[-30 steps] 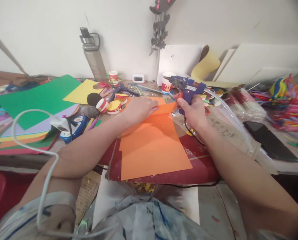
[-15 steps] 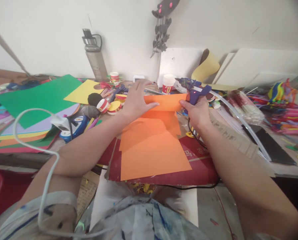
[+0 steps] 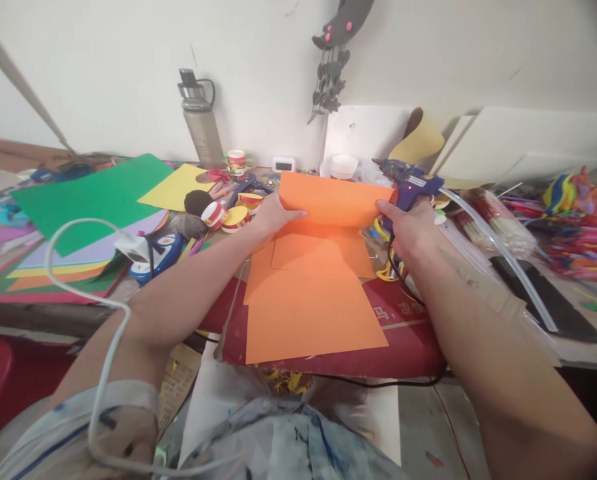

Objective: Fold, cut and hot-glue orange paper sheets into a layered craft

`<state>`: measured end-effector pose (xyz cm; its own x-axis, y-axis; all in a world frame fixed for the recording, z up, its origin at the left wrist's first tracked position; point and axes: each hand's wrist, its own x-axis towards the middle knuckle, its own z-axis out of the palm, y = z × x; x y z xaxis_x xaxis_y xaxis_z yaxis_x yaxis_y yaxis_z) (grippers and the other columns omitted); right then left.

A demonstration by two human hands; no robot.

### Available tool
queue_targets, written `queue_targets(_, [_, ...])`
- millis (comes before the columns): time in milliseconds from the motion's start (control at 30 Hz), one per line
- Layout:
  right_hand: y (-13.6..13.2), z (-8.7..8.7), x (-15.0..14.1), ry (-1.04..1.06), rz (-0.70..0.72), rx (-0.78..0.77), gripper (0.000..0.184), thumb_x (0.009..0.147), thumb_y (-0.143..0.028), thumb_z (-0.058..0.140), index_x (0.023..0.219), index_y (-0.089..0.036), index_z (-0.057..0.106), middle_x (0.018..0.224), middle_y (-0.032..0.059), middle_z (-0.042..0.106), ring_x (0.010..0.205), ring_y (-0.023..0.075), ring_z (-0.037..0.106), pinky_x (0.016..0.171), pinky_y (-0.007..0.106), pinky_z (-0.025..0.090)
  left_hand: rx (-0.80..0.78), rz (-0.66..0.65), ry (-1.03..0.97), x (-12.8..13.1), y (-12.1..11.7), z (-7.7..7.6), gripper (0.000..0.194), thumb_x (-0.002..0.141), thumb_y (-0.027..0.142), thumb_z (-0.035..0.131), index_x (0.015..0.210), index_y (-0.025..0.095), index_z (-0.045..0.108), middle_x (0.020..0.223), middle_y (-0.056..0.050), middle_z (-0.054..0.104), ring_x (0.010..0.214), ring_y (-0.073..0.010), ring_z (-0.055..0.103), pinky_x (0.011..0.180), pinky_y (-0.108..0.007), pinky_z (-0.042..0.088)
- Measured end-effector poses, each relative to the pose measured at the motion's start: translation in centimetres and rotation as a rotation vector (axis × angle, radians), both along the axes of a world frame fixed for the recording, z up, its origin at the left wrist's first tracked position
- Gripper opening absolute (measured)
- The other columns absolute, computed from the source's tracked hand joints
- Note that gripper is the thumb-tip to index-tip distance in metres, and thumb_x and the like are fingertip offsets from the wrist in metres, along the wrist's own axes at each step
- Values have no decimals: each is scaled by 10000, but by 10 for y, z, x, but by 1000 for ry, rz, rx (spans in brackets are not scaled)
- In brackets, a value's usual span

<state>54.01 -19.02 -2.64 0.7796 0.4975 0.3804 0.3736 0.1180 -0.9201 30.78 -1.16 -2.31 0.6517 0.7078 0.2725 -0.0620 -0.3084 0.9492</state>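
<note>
An orange sheet (image 3: 335, 200) is raised at its far end, with its upper edge standing toward the wall. My left hand (image 3: 273, 217) pinches its left edge, thumb lying on the front face. In my right hand (image 3: 413, 223) is a blue glue gun (image 3: 412, 190) with a clear glue stick (image 3: 498, 250) trailing from its back. The right thumb also touches the sheet's right edge. Below lie more orange sheets (image 3: 313, 320), overlapping on a red board (image 3: 413, 333) at the table's front.
Green card (image 3: 98, 193) and yellow card (image 3: 173, 190) lie at left, near a blue and white device (image 3: 161, 257) with a white cable. A grey bottle (image 3: 201, 127) and paper cups (image 3: 343, 167) stand by the wall. Pipe cleaners (image 3: 578, 247) and a black slab (image 3: 553, 293) lie at right.
My left hand has come down from above the sheet onto its left edge. The sheet's far end now stands higher and hides part of the cups. The glue gun stays in my right hand.
</note>
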Motion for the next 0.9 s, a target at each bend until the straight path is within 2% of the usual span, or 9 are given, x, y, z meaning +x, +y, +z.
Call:
queue_targets(100, [2,-3,4,14,-17,-7,435,648,-445,818,933,-317,515,894,62,716,722,307,701,649,528,612,-126,-68,8,-4,-2,0,708,553,279,948,1197,79,731,1359,-208,742,1252,-359,718,1100,-470,570])
queue_targets(233, [3,-5,5,16,-16,27,453,623,-447,809,938,-309,515,857,34,690,658,260,652,642,498,601,-172,-120,87,-11,-1,5,617,517,257,958,1097,125,792,1298,-164,779,1233,-371,726,1104,-502,569])
queue_targets(367, [4,-5,4,38,1,69,460,605,-423,824,933,-304,524,865,27,697,628,238,632,635,476,594,-29,-87,182,-18,3,8,491,553,293,956,1004,151,823,1204,-132,816,1204,-380,737,1098,-505,571])
queue_targets(467, [3,-5,4,28,-27,61,439,629,-429,816,934,-309,523,876,38,704,662,265,659,633,484,595,147,-104,246,-20,8,5,431,644,348,927,1026,168,840,1186,-110,823,1210,-378,734,1128,-498,543])
queue_targets(533, [3,-4,4,19,-51,34,409,670,-445,797,935,-308,518,877,47,703,686,281,676,641,492,596,202,-108,264,-19,10,0,379,724,385,883,1039,177,847,1196,-96,823,1202,-363,738,1132,-479,537])
queue_targets(600, [1,-2,3,16,-82,23,373,709,-447,771,945,-301,521,899,64,708,714,288,691,662,497,600,195,-55,259,-18,11,-5,332,780,395,840,1031,177,848,1202,-91,822,1191,-342,743,1123,-450,542])
queue_targets(733, [-2,7,-1,0,-112,68,375,715,-411,751,991,-287,527,1032,110,731,783,289,708,647,475,599,151,89,209,-15,11,-9,329,802,350,823,1082,178,834,1251,-87,809,1236,-318,731,1133,-415,535])
queue_targets(833, [-5,15,-6,-13,-66,103,365,730,-396,741,1011,-282,537,1116,118,734,824,282,715,607,438,584,76,175,207,-13,6,-5,328,856,345,786,1123,158,816,1261,-101,804,1196,-316,749,1062,-411,579])
queue_targets(900, [-8,19,-9,-18,-41,107,329,766,-407,731,1006,-281,544,1087,102,733,786,265,706,584,418,567,54,258,251,-12,1,0,290,878,308,772,1118,152,813,1247,-102,808,1174,-306,758,1018,-379,598])
